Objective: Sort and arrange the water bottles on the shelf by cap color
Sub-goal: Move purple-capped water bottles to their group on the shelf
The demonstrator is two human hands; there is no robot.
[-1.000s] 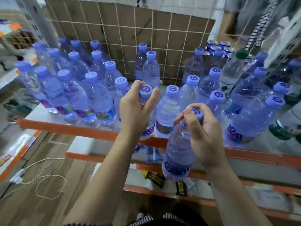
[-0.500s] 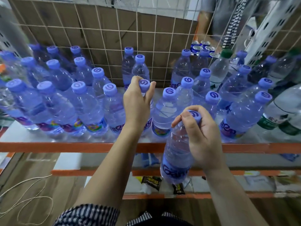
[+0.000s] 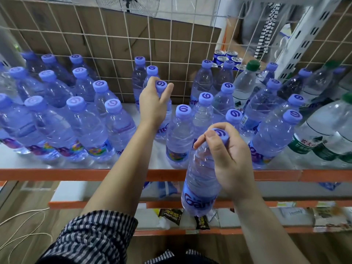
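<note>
1. Left hand [image 3: 154, 103]: we find the fingers and thumb curled round the cap and neck of the left bottle [image 3: 161, 86]. The grip sits just above frame centre, toward 12 o'clock.
2. Left bottle: it stands upright among the others on the shelf [image 3: 76, 174]. The hand and forearm hide much of its body, so we cannot tell whether its base rests on the shelf.
3. Right hand [image 3: 228, 161]: we see the thumb and fingers closed round the purple cap and neck of the right bottle [image 3: 200, 183].
4. Right bottle: it hangs clear of the shelf, in front of the orange rim. It is tilted, cap toward 1 o'clock and base toward 7 o'clock. The base lies below the rim.
5. Left group [image 3: 83, 130]: purple-cap bottles stand in packed rows at 9 o'clock from the left hand.
6. Right group [image 3: 266, 119]: more purple-cap bottles stand at 3 o'clock from the left hand.
7. Green-cap bottle [image 3: 245, 82]: we locate one inside the right group, at 2 o'clock from the left hand. Further green-cap pair [image 3: 323, 134]: at the shelf's right end, 3 o'clock.
8. Grid [image 3: 106, 35]: a wire panel backs the shelf at 12 o'clock, with cans [image 3: 226, 58] behind it at 1 o'clock.
9. Sleeve [image 3: 91, 239]: striped cloth covers the left arm at 7 o'clock.
</note>
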